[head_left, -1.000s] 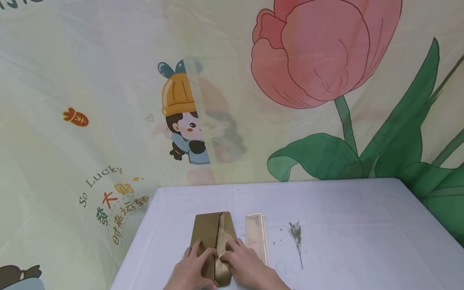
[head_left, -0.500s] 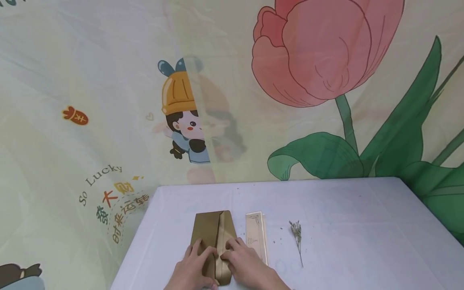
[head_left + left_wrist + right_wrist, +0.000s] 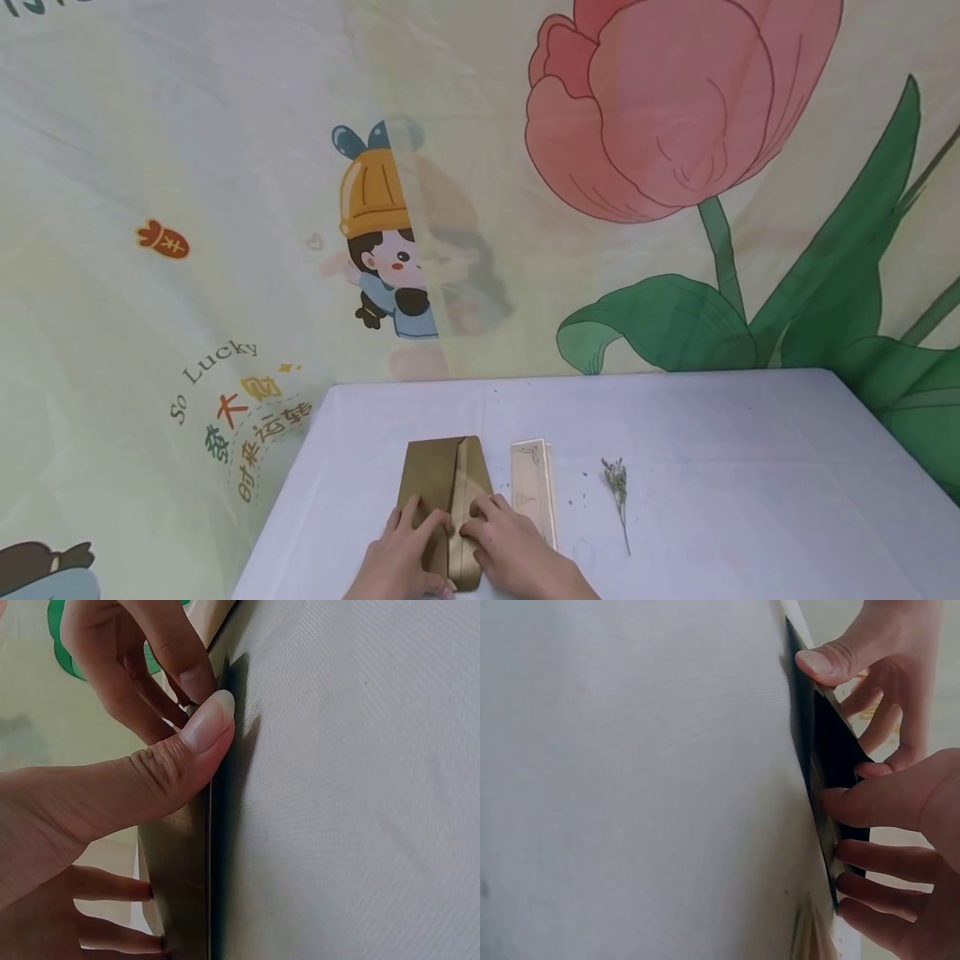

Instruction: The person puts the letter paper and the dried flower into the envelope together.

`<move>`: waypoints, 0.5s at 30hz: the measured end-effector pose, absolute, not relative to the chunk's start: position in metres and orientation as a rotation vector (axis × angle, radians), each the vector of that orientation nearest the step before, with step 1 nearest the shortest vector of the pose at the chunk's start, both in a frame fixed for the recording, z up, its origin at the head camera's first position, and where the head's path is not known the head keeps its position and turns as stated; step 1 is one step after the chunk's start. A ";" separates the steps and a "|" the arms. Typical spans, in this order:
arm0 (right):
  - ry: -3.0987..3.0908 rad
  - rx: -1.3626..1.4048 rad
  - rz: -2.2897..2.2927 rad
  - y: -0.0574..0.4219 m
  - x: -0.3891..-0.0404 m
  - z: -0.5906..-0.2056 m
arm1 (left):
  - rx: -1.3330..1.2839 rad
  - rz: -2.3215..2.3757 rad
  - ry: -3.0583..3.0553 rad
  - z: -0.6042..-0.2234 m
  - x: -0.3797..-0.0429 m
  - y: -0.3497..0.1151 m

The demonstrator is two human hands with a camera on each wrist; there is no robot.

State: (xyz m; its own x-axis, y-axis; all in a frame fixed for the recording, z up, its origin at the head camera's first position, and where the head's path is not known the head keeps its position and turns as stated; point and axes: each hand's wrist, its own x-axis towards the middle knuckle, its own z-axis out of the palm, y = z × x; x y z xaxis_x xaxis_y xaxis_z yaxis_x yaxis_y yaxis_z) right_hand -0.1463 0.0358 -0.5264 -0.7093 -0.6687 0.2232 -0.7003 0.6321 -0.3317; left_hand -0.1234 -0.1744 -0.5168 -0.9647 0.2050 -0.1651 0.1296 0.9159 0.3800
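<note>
Head view: little has been changed over the last second — the whole scene is shifted slightly sideways, best put down to the camera, while both hands are kept at the same spots. On the white-covered table [image 3: 712,467], the bronze-gold envelope [image 3: 426,475] lies flat with its long strip-like flap [image 3: 474,475] along the right side. Its near end is touched by the thumb of the left hand [image 3: 397,550], whose fingers are spread wide over the left part. By the right hand [image 3: 521,542] the flap is touched with slightly parted, bent fingers; no firm grip is seen. From the right wrist, a dark surface [image 3: 836,742] is shown between the hands; whether it is lining or shadow cannot be told. The work is judged to be held at the flap — steadied, not advanced. Printed cards [image 3: 529,475] and a dried flower sprig [image 3: 617,487] are left untouched to the right.
</note>
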 end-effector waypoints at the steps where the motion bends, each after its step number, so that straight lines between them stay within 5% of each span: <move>1: -2.768 1.171 0.615 0.037 -0.146 -0.526 | 0.258 0.549 2.875 -0.517 -0.124 -0.174; 15: -2.723 1.078 0.674 0.048 -0.152 -0.509 | 0.291 0.574 2.890 -0.518 -0.123 -0.178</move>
